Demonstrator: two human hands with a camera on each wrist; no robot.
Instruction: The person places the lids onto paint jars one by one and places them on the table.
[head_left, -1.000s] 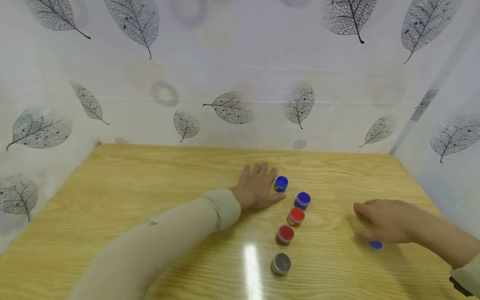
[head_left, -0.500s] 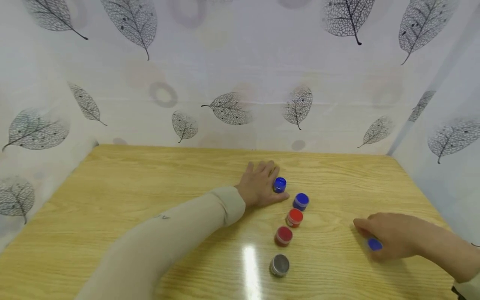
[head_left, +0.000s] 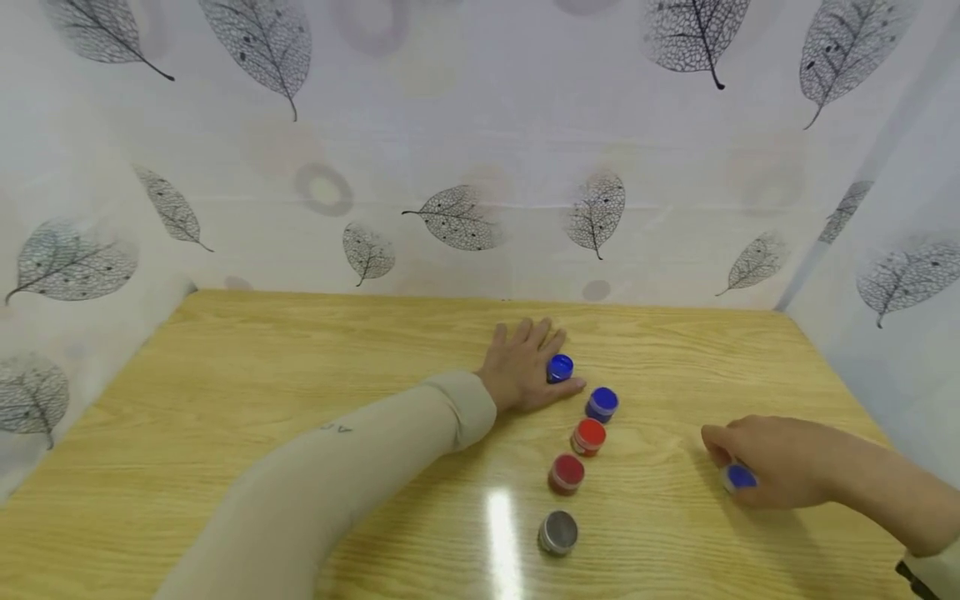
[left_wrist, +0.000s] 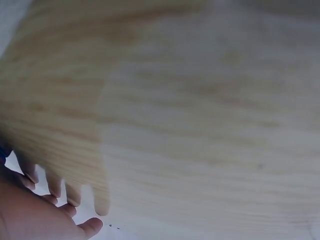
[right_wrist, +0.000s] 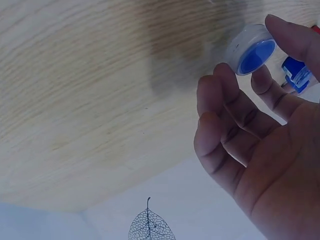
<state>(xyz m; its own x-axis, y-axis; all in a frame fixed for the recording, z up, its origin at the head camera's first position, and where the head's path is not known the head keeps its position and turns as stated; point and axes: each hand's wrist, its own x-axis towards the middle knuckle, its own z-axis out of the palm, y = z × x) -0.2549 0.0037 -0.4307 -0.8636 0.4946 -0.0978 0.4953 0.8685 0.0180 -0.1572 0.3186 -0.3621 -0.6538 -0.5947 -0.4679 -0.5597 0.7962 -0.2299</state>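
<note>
My left hand [head_left: 521, 367] lies with fingers spread on the wooden table, and a small blue paint jar [head_left: 560, 368], which looks uncapped, sits between its thumb and forefinger. My right hand [head_left: 787, 461] is above the table on the right. Its thumb and fingertips pinch a small clear-rimmed jar lid [right_wrist: 256, 56] with a blue face. A blue-topped jar [head_left: 602, 404], a bright red jar [head_left: 588, 437], a dark red jar [head_left: 566, 473] and a grey-topped jar [head_left: 558, 532] stand in a slanting row between the hands.
The wood-grain table [head_left: 300, 358] reaches back to a pale curtain [head_left: 480, 125] printed with leaves, which also closes off both sides. A bright light reflection crosses the table's front middle.
My right hand first dips nearer the front, then lifts slightly with the lid, which shifts a little left and back. The left hand slides slightly right around the uncapped jar.
</note>
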